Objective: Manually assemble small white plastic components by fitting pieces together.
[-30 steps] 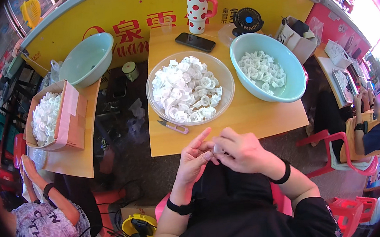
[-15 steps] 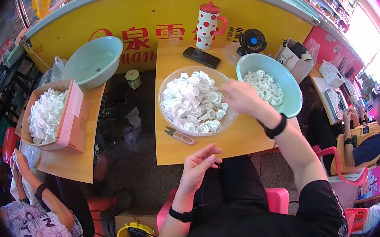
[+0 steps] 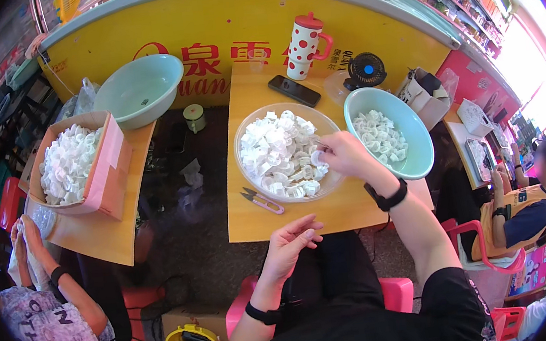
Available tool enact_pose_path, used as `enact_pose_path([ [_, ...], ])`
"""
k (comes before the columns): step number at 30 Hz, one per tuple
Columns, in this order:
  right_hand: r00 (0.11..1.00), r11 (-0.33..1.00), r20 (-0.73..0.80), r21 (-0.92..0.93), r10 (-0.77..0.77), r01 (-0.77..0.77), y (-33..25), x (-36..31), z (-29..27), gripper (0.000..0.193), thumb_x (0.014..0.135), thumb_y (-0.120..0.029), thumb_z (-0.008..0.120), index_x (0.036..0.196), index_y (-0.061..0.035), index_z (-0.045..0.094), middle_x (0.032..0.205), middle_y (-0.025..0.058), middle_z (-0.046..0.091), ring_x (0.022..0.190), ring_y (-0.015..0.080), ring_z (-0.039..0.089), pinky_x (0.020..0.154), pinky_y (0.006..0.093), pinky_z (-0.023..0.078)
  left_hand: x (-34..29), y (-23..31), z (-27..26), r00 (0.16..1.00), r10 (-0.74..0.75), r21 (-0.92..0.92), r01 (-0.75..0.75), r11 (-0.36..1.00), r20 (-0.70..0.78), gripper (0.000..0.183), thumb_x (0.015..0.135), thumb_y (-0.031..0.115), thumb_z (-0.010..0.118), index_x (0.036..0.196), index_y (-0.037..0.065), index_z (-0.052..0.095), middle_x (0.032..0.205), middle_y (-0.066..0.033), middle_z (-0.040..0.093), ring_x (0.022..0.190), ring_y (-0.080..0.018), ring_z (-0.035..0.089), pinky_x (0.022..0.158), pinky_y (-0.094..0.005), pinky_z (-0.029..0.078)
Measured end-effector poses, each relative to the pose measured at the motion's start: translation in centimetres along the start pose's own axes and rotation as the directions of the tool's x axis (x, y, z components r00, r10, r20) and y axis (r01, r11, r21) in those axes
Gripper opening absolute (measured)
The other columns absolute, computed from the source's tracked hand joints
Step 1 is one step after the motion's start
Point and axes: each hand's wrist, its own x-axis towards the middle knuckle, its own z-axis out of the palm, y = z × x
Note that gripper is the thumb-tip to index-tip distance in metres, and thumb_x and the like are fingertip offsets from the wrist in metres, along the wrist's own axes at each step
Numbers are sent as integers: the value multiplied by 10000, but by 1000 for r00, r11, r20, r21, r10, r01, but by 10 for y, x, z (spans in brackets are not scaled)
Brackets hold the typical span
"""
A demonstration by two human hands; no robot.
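Note:
A wide clear plastic bowl (image 3: 245,181) on the table in front of me is heaped with small white plastic pieces (image 3: 277,145), some of them ring-shaped. My right hand (image 3: 346,155) reaches over the bowl's right side, its fingertips pinched on a small white plastic piece at the edge of the heap. Just beyond the table's front edge, above my lap, my left hand (image 3: 289,247) is open, fingers stretched out and holding nothing. Pink-handled thread snips (image 3: 263,201) lie with blades apart left of the bowl. The light-blue basin (image 3: 420,135) to its right holds more white pieces (image 3: 380,136).
Behind the bowl lie a dark phone (image 3: 294,91), a red-dotted tumbler (image 3: 305,46) and a small black fan (image 3: 365,69). On the left table (image 3: 125,219) stand a cardboard box (image 3: 106,178) of white pieces and a pale green basin (image 3: 141,91). Other people sit at both sides.
The whole view has shifted slightly. My right hand has drawn its fingers into a closer pinch at the heap's right edge. My left hand stays stretched out over my lap.

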Motion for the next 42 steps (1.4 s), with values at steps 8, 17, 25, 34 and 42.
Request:
enact_pose_path([
  [8,946,110,323,941,3,-322,-43,-110,0,218,848,-66,701,1020,52,637,838,60,678,718,78,623,644,216,501,2,3,19,991,114,-166,-101,981,73,447,935,91,596,1357,-19,496,1225,-183,609,1015,-252,650,835,-327,546],
  [17,959,208,234,942,159,-264,-53,-121,40,175,869,-74,691,959,48,603,793,111,671,682,111,634,601,251,500,4,-12,9,990,130,-23,-129,991,49,413,964,35,542,1368,-26,480,1232,-154,614,1095,-192,612,868,-313,544],
  [25,968,815,-64,555,242,-167,-41,-132,25,277,844,-121,670,1078,16,615,875,200,632,767,385,631,682,423,506,2,-1,16,984,135,-12,-137,991,-114,368,976,47,514,1333,-42,509,1114,-185,660,920,-241,682,836,-304,547],
  [34,998,855,-29,518,54,-31,-60,-147,29,311,836,-74,632,1145,-109,649,828,137,579,753,347,616,629,425,491,5,-6,7,987,91,-22,-94,995,-133,327,971,59,530,1275,-63,545,1058,-176,680,891,-240,690,826,-314,550],
  [42,970,990,-242,140,21,14,-65,-147,36,292,777,-83,646,1067,-112,660,733,74,574,651,265,606,553,389,460,1,-5,4,993,69,-16,-71,997,-100,308,966,69,545,1237,-76,570,1013,-164,689,840,-244,696,748,-292,561],
])
